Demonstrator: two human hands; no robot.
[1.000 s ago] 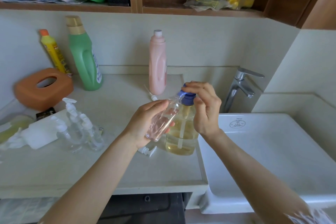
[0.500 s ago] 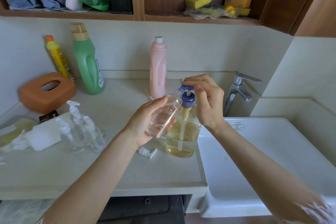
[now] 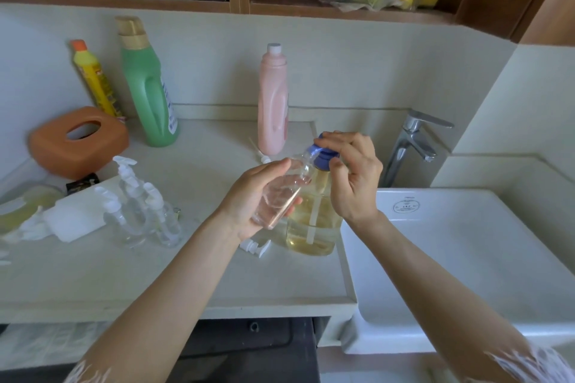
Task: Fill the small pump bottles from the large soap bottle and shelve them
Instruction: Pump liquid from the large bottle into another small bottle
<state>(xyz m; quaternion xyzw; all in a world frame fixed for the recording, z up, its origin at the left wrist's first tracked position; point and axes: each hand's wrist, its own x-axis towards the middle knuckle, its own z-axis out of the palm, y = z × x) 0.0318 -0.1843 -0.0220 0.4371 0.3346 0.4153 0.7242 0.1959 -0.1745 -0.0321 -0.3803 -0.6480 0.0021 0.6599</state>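
At the centre of the frame, the left hand (image 3: 252, 202) grips a small clear bottle (image 3: 281, 196), tilted with its mouth at the blue pump (image 3: 322, 158) of the large soap bottle (image 3: 311, 227). The right hand (image 3: 354, 177) presses that pump with curled fingers. More small pump bottles (image 3: 140, 211) stand at the left on the counter (image 3: 155, 274).

The small bottle (image 3: 280, 193) and the large soap bottle (image 3: 312, 224) are clear, glossy plastic, the latter topped with a blue plastic pump (image 3: 322, 155). The faucet (image 3: 410, 146) is shiny polished metal over a smooth, glossy white sink (image 3: 466, 258). The countertop (image 3: 124, 274) looks matt and stone-like, the shelf (image 3: 174, 3) wooden.
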